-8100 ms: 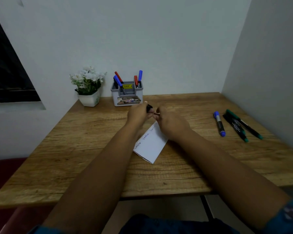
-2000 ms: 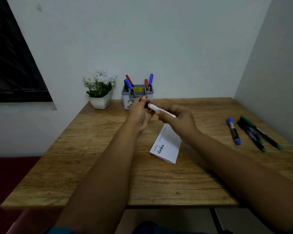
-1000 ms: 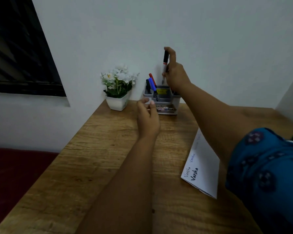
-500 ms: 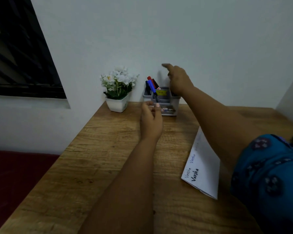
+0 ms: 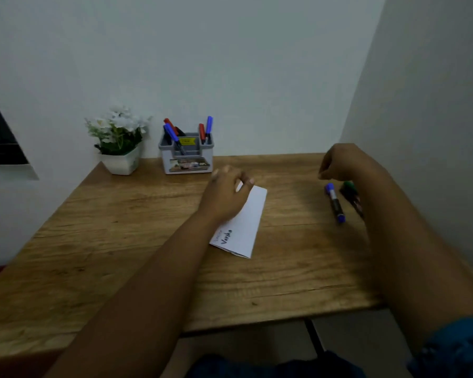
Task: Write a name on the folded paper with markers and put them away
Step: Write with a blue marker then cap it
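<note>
Head view shows the right hand empty, fingers curled loosely together, hovering at right of centre just above the blue marker and the partly hidden dark and green markers lying on the bench, while the left hand rests flat, clamped on nothing, on the upper end of the folded paper at centre frame. Writing appears largely done, since a dark name and a fainter one show on the paper's lower end. Count: one paper, at least three loose markers left to stow, roughly five markers already standing in the one grey holder at upper centre.
</note>
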Available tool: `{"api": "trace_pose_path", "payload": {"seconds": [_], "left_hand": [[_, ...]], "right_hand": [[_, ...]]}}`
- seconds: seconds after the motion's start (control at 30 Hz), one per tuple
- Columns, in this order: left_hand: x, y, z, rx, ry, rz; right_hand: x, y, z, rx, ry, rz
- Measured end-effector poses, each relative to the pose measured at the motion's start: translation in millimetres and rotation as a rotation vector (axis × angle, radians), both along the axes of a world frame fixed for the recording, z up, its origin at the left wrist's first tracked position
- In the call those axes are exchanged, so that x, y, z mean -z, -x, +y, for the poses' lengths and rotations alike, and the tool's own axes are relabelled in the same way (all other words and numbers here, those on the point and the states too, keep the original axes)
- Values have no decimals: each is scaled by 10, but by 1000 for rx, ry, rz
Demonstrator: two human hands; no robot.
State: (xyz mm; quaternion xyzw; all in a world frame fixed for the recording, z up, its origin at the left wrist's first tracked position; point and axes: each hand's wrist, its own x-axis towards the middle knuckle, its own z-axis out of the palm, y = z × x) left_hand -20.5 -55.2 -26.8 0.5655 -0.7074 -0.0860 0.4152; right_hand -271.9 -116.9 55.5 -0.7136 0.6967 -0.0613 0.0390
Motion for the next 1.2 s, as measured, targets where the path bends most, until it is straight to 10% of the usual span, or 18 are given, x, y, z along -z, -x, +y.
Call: {"api": "trace_pose_path", "payload": {"seconds": [0.4, 0.67, 0.93, 1.2], "left_hand": [[-13, -88, 108, -55, -89, 180], [9, -66, 11, 90, 83, -265], [-121, -202, 97, 183, -229, -403], [-260, -444, 189, 120, -235, 10]], "right_hand": [[603, -14, 73, 153, 87, -68], [645, -815, 408, -582, 256, -355], [645, -821, 434, -698, 321, -111], [556, -523, 210, -572, 38, -690]]}}
